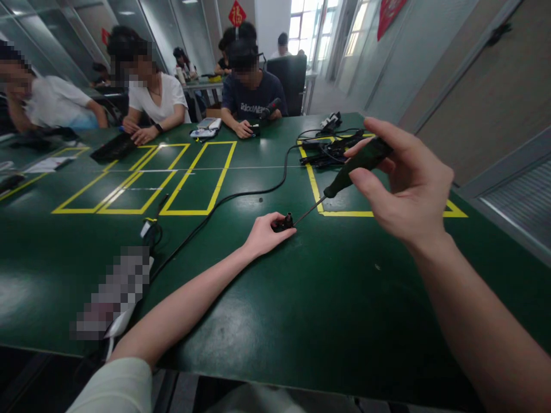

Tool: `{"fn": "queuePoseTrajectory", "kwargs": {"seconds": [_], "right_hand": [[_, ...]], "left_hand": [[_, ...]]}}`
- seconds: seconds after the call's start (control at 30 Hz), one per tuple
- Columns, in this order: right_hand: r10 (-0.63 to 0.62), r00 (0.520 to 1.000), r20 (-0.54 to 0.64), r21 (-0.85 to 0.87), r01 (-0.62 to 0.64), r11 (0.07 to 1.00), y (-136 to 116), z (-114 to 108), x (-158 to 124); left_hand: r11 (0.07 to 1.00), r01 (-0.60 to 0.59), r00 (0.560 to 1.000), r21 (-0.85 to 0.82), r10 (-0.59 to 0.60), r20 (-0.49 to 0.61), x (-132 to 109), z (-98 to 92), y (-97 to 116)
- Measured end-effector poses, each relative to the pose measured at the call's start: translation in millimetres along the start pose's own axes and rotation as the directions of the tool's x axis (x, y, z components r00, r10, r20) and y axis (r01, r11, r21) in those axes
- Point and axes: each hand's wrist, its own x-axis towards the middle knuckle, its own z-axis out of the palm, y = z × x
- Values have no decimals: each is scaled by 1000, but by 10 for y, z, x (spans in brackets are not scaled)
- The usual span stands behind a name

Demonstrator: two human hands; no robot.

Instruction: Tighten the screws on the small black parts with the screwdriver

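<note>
My left hand [267, 234] rests on the green table [327, 298] with its fingers pinched on a small black part [284, 221]. My right hand [404, 183] is raised above the table and wrapped round the black handle of a screwdriver [350, 172]. The thin metal shaft slopes down to the left and its tip meets the small black part. A black cable [241, 195] lies on the table just beyond my left hand.
Yellow tape rectangles [172, 178] mark the table. A heap of black cables and parts [331, 150] lies at the far right. A power strip [124, 287] sits at the near left. Other people sit along the far side, one holding a black tool [269, 109].
</note>
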Motion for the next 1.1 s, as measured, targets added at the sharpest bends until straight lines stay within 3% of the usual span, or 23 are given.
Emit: {"fn": "queuePoseTrajectory", "kwargs": {"seconds": [0.2, 0.43, 0.53, 0.63, 0.8, 0.93, 1.1], "right_hand": [[-25, 999, 29, 26, 25, 999, -5, -18, 27], [117, 990, 78, 105, -125, 987, -56, 66, -11], [124, 989, 78, 149, -134, 980, -87, 104, -25], [83, 995, 52, 181, -91, 979, -124, 100, -10], [38, 989, -142, 259, 0, 966, -184, 0, 76], [149, 985, -87, 260, -122, 958, -156, -72, 116], [147, 987, -67, 262, -125, 957, -156, -34, 90]], "left_hand": [[1000, -8, 1000, -4, 8, 2, -4, -5, -10], [999, -8, 1000, -47, 8, -1, 11, 9, -15], [997, 9, 1000, -82, -8, 11, 23, 10, -2], [995, 18, 1000, -95, -17, 14, 28, 0, 13], [994, 22, 1000, -107, -20, 17, 33, -11, 4], [990, 50, 998, -133, -46, 31, 37, 4, -38], [994, 28, 999, -108, -25, 28, 28, 1, -56]]}}
